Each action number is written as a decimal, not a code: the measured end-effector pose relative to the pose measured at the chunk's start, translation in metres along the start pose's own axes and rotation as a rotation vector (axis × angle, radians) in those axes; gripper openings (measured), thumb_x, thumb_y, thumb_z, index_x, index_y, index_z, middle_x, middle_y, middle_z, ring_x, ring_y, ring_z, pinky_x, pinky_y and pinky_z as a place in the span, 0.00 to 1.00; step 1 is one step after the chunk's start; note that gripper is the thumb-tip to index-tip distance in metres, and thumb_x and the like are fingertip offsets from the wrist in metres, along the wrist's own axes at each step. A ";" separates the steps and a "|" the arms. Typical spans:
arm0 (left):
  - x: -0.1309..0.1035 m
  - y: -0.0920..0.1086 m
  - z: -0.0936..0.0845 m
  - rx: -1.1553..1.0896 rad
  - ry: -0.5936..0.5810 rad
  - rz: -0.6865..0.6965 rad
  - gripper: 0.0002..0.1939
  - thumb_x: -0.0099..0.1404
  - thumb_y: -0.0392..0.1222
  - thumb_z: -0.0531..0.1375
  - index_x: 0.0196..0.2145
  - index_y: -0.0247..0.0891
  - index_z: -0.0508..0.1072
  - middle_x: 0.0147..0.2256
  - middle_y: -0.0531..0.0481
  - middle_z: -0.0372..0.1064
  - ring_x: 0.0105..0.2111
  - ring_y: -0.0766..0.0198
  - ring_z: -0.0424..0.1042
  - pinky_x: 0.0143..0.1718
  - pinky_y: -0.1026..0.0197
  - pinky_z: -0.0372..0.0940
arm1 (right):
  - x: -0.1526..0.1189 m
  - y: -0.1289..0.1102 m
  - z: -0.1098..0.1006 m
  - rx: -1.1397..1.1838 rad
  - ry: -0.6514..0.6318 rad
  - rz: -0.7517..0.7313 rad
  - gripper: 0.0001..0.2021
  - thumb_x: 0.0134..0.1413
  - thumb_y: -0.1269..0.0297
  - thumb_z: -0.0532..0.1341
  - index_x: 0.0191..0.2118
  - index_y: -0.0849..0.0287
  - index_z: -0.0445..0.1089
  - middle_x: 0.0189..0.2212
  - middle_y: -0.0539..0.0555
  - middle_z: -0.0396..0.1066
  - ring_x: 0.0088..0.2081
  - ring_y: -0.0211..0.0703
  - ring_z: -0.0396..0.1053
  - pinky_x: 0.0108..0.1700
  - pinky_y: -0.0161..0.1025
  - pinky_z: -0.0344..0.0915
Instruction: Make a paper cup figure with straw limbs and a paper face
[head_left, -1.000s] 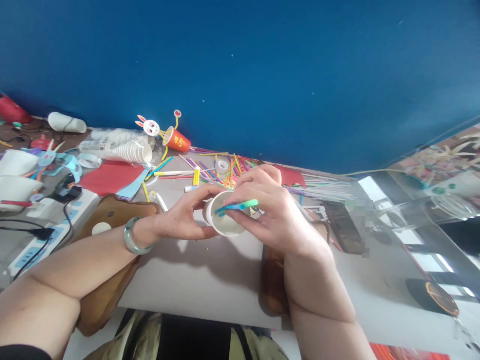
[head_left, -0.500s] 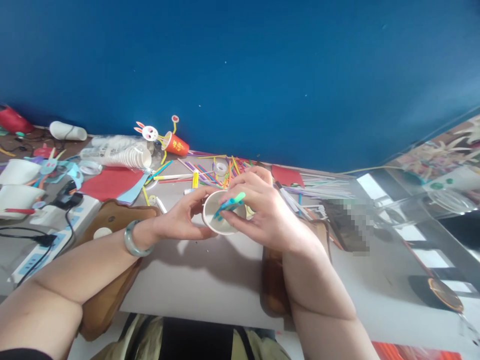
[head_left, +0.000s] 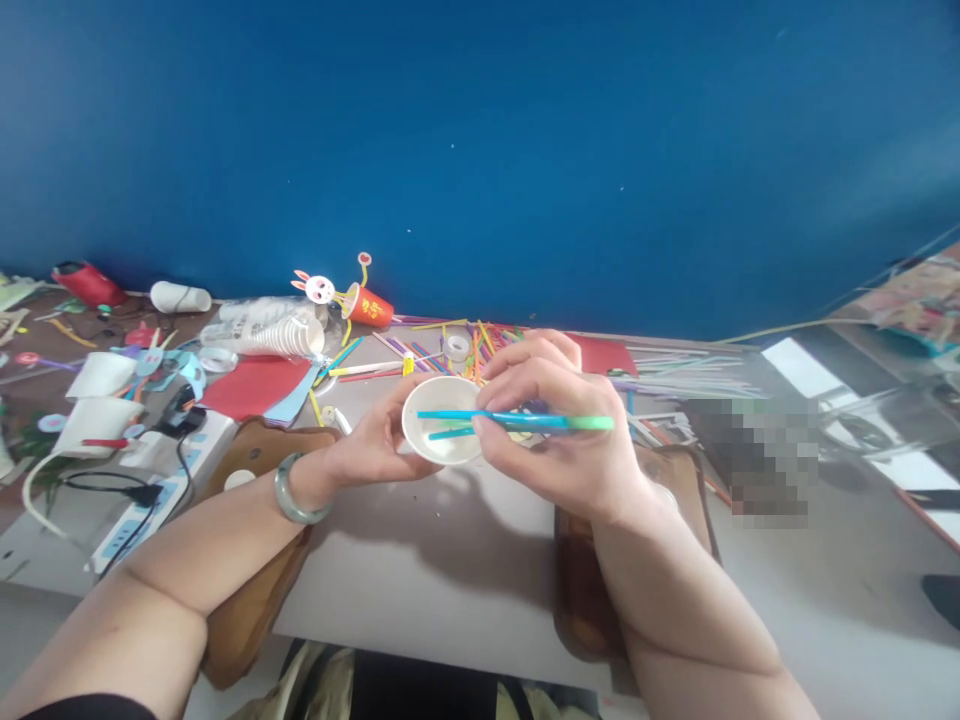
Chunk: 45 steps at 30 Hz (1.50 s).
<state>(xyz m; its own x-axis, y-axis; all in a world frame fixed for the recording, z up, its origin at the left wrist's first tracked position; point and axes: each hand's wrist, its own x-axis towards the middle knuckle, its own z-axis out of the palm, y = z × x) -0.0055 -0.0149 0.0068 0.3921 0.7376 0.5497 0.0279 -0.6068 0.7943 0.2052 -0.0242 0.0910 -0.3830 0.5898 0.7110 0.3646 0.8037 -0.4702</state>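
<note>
A white paper cup (head_left: 418,440) is tilted so its open mouth faces me. My left hand (head_left: 382,435) is wrapped round its left side. Between the thumb and fingers of my right hand (head_left: 551,430) are blue straws (head_left: 517,419) with a green end (head_left: 590,423). They lie nearly level, their left tips in front of or inside the cup's mouth; I cannot tell which. Behind the hands, coloured straws (head_left: 397,348) lie scattered near a roll of clear tape (head_left: 456,347).
A red cup with a rabbit face (head_left: 369,305) lies at the wall. To its left are stacked paper cups (head_left: 289,332) in plastic and red paper (head_left: 247,387). A power strip (head_left: 161,490) stands left; brown pads (head_left: 259,560) lie under my forearms.
The blue straws have swung from steep inside the cup to nearly level, pointing left, and more of their length shows. My right hand has drawn to the right, while my left still holds the cup.
</note>
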 end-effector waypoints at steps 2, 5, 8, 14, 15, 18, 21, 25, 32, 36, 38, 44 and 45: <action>-0.001 -0.002 0.001 0.019 0.027 0.035 0.31 0.54 0.39 0.73 0.55 0.40 0.69 0.48 0.42 0.74 0.45 0.53 0.75 0.46 0.54 0.71 | 0.000 -0.001 0.001 0.008 0.014 -0.003 0.08 0.48 0.71 0.64 0.28 0.52 0.64 0.28 0.47 0.73 0.36 0.45 0.73 0.55 0.54 0.62; -0.002 -0.003 0.002 0.038 0.024 0.069 0.30 0.55 0.39 0.72 0.54 0.40 0.70 0.49 0.42 0.74 0.46 0.53 0.75 0.47 0.53 0.71 | -0.001 -0.001 0.002 0.004 0.007 0.000 0.08 0.48 0.70 0.63 0.28 0.52 0.63 0.29 0.47 0.73 0.36 0.45 0.72 0.53 0.53 0.62; -0.002 -0.002 0.003 0.056 0.026 0.073 0.28 0.57 0.40 0.71 0.54 0.39 0.69 0.48 0.42 0.74 0.45 0.54 0.75 0.46 0.54 0.71 | -0.001 -0.002 0.002 -0.003 -0.014 -0.001 0.08 0.49 0.70 0.63 0.28 0.53 0.63 0.30 0.48 0.73 0.37 0.46 0.72 0.51 0.52 0.62; 0.002 0.003 0.005 0.089 0.024 0.142 0.25 0.61 0.39 0.68 0.55 0.40 0.68 0.49 0.42 0.71 0.46 0.55 0.74 0.46 0.54 0.71 | -0.001 -0.001 0.003 -0.013 -0.027 -0.009 0.08 0.49 0.72 0.62 0.28 0.53 0.63 0.29 0.47 0.73 0.36 0.45 0.72 0.51 0.51 0.61; 0.003 0.004 0.006 0.091 0.027 0.139 0.24 0.61 0.39 0.67 0.54 0.40 0.69 0.49 0.42 0.71 0.47 0.55 0.73 0.47 0.54 0.71 | -0.001 -0.001 0.003 -0.019 -0.026 -0.012 0.08 0.49 0.72 0.62 0.28 0.53 0.63 0.29 0.47 0.73 0.36 0.45 0.72 0.51 0.52 0.61; 0.002 0.006 0.007 0.092 0.037 0.111 0.22 0.61 0.38 0.67 0.52 0.39 0.69 0.49 0.42 0.70 0.47 0.55 0.73 0.48 0.53 0.71 | -0.002 -0.001 0.003 -0.033 -0.024 -0.011 0.08 0.49 0.72 0.62 0.28 0.53 0.63 0.28 0.47 0.73 0.36 0.45 0.71 0.50 0.52 0.61; 0.001 0.007 0.008 0.069 0.025 0.089 0.22 0.61 0.37 0.66 0.52 0.39 0.69 0.47 0.44 0.71 0.47 0.54 0.73 0.48 0.52 0.72 | -0.002 -0.001 0.004 -0.027 -0.028 -0.011 0.08 0.50 0.72 0.62 0.28 0.53 0.63 0.29 0.47 0.73 0.36 0.45 0.71 0.50 0.52 0.61; -0.001 0.005 0.010 0.041 0.011 0.022 0.23 0.62 0.37 0.65 0.54 0.40 0.67 0.49 0.43 0.71 0.48 0.53 0.73 0.51 0.48 0.71 | -0.003 0.000 0.005 -0.029 -0.066 -0.025 0.07 0.51 0.71 0.63 0.28 0.53 0.64 0.30 0.49 0.73 0.37 0.46 0.71 0.51 0.52 0.61; -0.004 0.006 0.012 0.028 0.015 -0.099 0.22 0.62 0.37 0.65 0.53 0.39 0.67 0.50 0.44 0.70 0.49 0.54 0.71 0.53 0.49 0.69 | -0.001 0.003 0.008 -0.056 -0.104 -0.095 0.05 0.53 0.71 0.62 0.32 0.53 0.69 0.30 0.49 0.74 0.39 0.46 0.71 0.51 0.51 0.61; -0.004 0.010 0.012 0.016 0.019 -0.116 0.25 0.61 0.39 0.65 0.55 0.40 0.65 0.53 0.43 0.68 0.53 0.52 0.69 0.57 0.47 0.66 | 0.000 0.004 0.010 -0.044 -0.134 -0.121 0.04 0.55 0.69 0.63 0.34 0.52 0.73 0.30 0.49 0.76 0.40 0.47 0.72 0.52 0.51 0.61; -0.004 0.011 0.013 0.010 0.011 -0.125 0.25 0.62 0.38 0.64 0.56 0.39 0.65 0.54 0.41 0.67 0.54 0.52 0.68 0.58 0.47 0.65 | 0.000 0.005 0.010 -0.038 -0.129 -0.109 0.03 0.55 0.68 0.63 0.34 0.52 0.73 0.30 0.49 0.76 0.40 0.47 0.72 0.53 0.53 0.61; -0.007 0.000 0.013 0.012 -0.001 -0.094 0.25 0.63 0.43 0.66 0.56 0.40 0.66 0.54 0.41 0.69 0.54 0.50 0.69 0.57 0.45 0.67 | -0.001 0.006 0.009 -0.014 -0.120 -0.063 0.05 0.53 0.70 0.65 0.32 0.50 0.73 0.29 0.49 0.76 0.40 0.48 0.73 0.54 0.54 0.62; -0.007 -0.002 0.013 0.010 -0.001 -0.088 0.26 0.63 0.45 0.66 0.57 0.40 0.66 0.53 0.41 0.69 0.54 0.50 0.69 0.57 0.44 0.67 | -0.001 0.005 0.008 -0.012 -0.126 -0.052 0.05 0.53 0.70 0.65 0.32 0.50 0.73 0.29 0.49 0.76 0.41 0.48 0.73 0.54 0.54 0.62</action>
<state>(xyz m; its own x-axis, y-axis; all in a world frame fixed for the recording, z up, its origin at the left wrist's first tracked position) 0.0031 -0.0225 -0.0024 0.3887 0.7881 0.4773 0.0714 -0.5423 0.8372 0.2010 -0.0200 0.0835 -0.5046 0.5531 0.6629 0.3512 0.8329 -0.4277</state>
